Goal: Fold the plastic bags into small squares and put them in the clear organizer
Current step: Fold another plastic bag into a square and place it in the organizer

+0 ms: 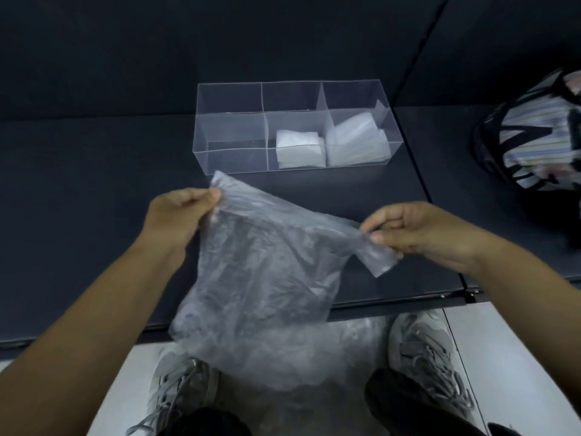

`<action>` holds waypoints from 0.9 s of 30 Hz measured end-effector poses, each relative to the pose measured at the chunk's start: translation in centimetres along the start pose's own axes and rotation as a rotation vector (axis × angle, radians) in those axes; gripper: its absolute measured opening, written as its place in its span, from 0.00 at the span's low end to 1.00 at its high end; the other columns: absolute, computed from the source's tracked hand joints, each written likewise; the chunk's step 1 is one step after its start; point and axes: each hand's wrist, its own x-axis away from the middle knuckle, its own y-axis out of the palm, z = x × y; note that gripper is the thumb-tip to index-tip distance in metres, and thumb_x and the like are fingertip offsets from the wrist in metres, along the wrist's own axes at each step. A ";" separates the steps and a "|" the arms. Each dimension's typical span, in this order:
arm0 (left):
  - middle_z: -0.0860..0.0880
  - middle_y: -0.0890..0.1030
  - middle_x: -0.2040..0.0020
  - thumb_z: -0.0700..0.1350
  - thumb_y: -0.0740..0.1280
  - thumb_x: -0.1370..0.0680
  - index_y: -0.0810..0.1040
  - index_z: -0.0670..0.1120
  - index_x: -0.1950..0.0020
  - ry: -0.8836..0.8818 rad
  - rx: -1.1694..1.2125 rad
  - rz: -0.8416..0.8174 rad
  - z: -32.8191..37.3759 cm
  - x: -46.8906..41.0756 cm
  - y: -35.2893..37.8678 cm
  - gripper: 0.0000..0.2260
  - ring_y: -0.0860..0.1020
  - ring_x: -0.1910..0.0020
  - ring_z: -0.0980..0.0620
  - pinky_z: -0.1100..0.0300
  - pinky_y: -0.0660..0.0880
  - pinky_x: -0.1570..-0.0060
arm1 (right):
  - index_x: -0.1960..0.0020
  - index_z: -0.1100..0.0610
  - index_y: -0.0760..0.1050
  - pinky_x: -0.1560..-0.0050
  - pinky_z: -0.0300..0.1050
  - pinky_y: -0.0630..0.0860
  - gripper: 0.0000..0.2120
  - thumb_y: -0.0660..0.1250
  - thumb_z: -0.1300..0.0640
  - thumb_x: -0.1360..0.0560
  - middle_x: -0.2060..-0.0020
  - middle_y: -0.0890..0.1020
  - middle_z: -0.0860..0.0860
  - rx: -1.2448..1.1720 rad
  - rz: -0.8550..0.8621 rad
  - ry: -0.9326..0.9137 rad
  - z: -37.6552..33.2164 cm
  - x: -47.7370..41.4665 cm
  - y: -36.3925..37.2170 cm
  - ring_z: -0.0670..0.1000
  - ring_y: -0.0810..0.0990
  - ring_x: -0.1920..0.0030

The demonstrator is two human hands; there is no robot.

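A crumpled translucent plastic bag (261,278) hangs in the air over the near edge of the dark surface, stretched between both hands. My left hand (179,212) pinches its upper left corner. My right hand (418,231) pinches its right edge, where a small flap sticks out below the fingers. Behind them stands the clear organizer (232,130) with several compartments. A folded white bag (300,149) lies in its front middle compartment. Another folded bag (356,143) fills the front right compartment. The left compartments hold nothing.
A dark padded surface (94,215) carries the organizer; its front edge runs just under the hanging bag. A striped bag (534,133) sits at the right. More clear plastic (314,382) lies on the pale floor between my two grey shoes.
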 end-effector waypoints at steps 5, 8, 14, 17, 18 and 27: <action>0.55 0.82 0.70 0.46 0.72 0.25 0.83 0.49 0.58 -0.063 -0.026 0.073 -1.1 -1.4 -2.6 0.03 0.79 0.71 0.60 0.69 0.77 0.67 | 0.56 0.52 0.82 0.56 0.37 0.73 0.10 0.70 0.50 0.34 0.68 0.80 0.42 -0.040 0.263 -0.058 1.7 0.0 -2.0 0.39 0.76 0.67; 0.54 0.82 0.72 0.45 0.72 0.25 0.82 0.48 0.61 -0.063 0.004 0.068 -1.4 -1.6 -2.7 0.05 0.78 0.74 0.60 0.69 0.76 0.71 | 0.40 0.43 0.75 0.52 0.34 0.72 0.25 0.74 0.43 0.36 0.59 0.78 0.46 0.152 0.177 -0.072 2.1 -0.9 -1.0 0.42 0.76 0.58; 0.54 0.82 0.71 0.46 0.71 0.24 0.82 0.49 0.61 -0.054 0.006 0.089 -1.6 -2.0 -2.6 0.06 0.79 0.73 0.60 0.67 0.77 0.70 | 0.56 0.51 0.81 0.60 0.28 0.68 0.03 0.74 0.55 0.29 0.57 0.77 0.48 0.409 0.440 -0.117 3.2 -4.1 0.6 0.40 0.75 0.63; 0.55 0.81 0.72 0.45 0.69 0.23 0.81 0.48 0.60 -0.071 0.013 0.101 -1.8 -2.3 -2.8 0.06 0.78 0.74 0.60 0.67 0.75 0.72 | 0.66 0.53 0.78 0.60 0.31 0.70 0.11 0.68 0.58 0.24 0.66 0.80 0.46 0.176 0.537 -0.094 3.3 -4.7 -0.7 0.39 0.77 0.65; 0.54 0.81 0.73 0.44 0.68 0.22 0.80 0.47 0.59 -0.078 0.020 0.099 -1.7 -2.4 -2.8 0.06 0.78 0.75 0.60 0.68 0.75 0.74 | 0.66 0.54 0.77 0.62 0.32 0.71 0.13 0.67 0.58 0.23 0.68 0.80 0.46 0.073 0.564 -0.073 3.1 -4.8 -1.1 0.40 0.77 0.66; 0.48 0.82 0.51 0.49 0.63 0.19 0.77 0.45 0.46 -0.167 0.124 -0.054 0.0 -2.3 -1.3 0.09 0.82 0.54 0.53 0.63 0.77 0.59 | 0.45 0.58 0.75 0.58 0.38 0.76 0.10 0.69 0.56 0.24 0.59 0.80 0.50 -0.197 0.888 -0.113 1.5 -6.2 -3.2 0.44 0.78 0.61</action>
